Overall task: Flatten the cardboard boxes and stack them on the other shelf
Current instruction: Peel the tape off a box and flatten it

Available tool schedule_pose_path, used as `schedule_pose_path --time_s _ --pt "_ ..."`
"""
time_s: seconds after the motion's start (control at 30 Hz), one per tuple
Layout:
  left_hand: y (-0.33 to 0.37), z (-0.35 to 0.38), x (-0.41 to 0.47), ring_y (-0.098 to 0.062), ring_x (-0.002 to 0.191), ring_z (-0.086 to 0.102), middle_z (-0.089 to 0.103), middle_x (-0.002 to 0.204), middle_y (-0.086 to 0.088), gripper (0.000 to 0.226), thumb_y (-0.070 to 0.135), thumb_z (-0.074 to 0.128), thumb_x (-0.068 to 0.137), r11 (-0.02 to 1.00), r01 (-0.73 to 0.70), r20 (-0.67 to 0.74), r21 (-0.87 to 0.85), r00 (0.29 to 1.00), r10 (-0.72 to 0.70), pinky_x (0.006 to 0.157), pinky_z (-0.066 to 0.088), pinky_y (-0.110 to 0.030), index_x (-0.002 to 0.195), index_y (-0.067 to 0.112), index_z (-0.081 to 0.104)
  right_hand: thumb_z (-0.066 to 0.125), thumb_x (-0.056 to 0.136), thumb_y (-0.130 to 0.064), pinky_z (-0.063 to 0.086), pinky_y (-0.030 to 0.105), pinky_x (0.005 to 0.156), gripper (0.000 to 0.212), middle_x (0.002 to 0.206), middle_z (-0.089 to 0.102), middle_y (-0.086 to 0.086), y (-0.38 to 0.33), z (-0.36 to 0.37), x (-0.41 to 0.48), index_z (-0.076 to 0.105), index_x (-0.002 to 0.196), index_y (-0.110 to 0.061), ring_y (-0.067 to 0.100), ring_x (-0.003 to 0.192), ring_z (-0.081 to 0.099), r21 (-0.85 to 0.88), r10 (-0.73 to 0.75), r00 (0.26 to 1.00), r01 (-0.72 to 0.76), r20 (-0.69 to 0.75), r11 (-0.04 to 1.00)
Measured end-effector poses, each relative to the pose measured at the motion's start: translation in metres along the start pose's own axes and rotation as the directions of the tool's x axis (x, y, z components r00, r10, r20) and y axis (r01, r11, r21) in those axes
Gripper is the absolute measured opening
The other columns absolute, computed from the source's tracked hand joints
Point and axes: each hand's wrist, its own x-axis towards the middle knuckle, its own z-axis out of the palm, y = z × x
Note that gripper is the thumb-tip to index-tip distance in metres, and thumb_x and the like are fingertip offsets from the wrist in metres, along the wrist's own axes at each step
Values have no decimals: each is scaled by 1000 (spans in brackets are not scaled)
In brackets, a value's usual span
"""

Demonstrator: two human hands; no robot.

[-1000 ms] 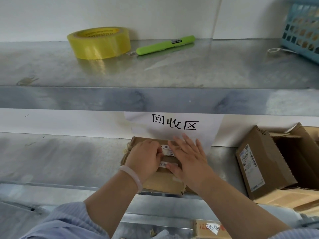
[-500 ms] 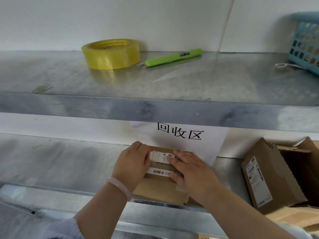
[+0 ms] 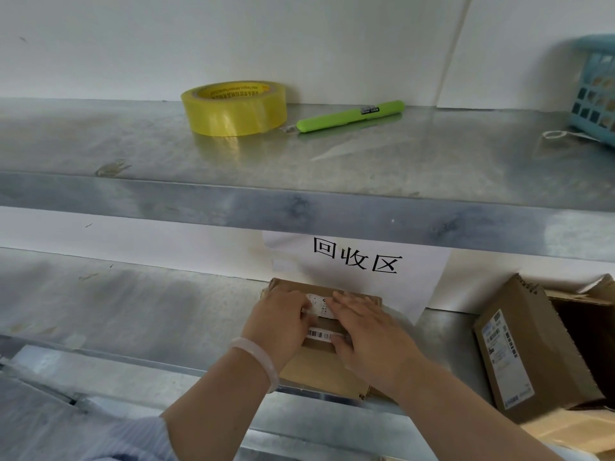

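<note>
The flattened box (image 3: 327, 372) lies on the lower shelf (image 3: 133, 304) directly below the sign (image 3: 359, 261), its far edge touching the sign's foot and its near edge at the shelf's front lip. Both hands lie on top of it, side by side. The right hand (image 3: 366, 334) is spread flat, fingers straight, palm down on the cardboard below the sign's right half. The left hand (image 3: 279, 324), with a pale bracelet (image 3: 258, 356) on the wrist, sits below the sign's left half with knuckles up and fingers bent onto a white label (image 3: 321, 307); whether it pinches anything cannot be told. An open box (image 3: 512, 354) stands right of the sign on the same shelf. Above the sign, the upper shelf (image 3: 299, 168) carries a tape roll (image 3: 234, 109), a green pen (image 3: 349, 116) and a blue basket (image 3: 595, 91).
</note>
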Motion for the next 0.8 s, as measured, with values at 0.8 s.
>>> schedule_pose_path --time_s 0.8 --pt "-28 -22 -9 -7 73 50 54 80 16 14 34 57 91 994 -83 -56 71 995 87 76 48 -26 101 27 65 30 96 -55 -7 22 115 64 160 15 -10 -9 6 -3 23 153 -26 6 146 9 -77 48 999 -49 -19 996"
